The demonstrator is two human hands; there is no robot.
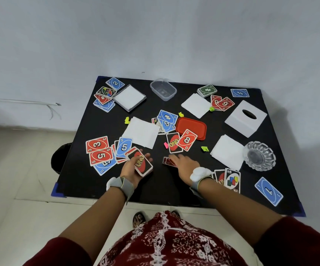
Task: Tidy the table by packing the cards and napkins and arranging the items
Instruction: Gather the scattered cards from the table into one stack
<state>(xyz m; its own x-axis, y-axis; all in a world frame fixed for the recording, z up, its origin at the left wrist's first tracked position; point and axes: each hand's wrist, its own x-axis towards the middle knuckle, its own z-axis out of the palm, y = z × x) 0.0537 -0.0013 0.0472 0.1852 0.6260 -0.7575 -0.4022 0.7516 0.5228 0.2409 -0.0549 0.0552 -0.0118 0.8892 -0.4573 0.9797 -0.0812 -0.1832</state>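
Note:
My left hand (131,167) grips a small stack of UNO cards (141,162), backs up, above the black table (155,187). My right hand (183,164) lies flat with its fingers on a red card (168,161) on the table; whether it grips the card I cannot tell. Loose cards lie in groups: red and blue ones (101,153) at the left, a pile in the middle (166,120), several at the back left (105,96) and back right (222,103). White napkins lie at the centre (142,132), back right (195,105) and right (227,151).
A clear plastic box (163,89) stands at the back, its red lid (191,128) lies mid-table. A napkin holder (129,97) sits back left, a white tissue box (245,118) and a glass ashtray (259,155) at the right. Small green paper scraps (204,148) are scattered.

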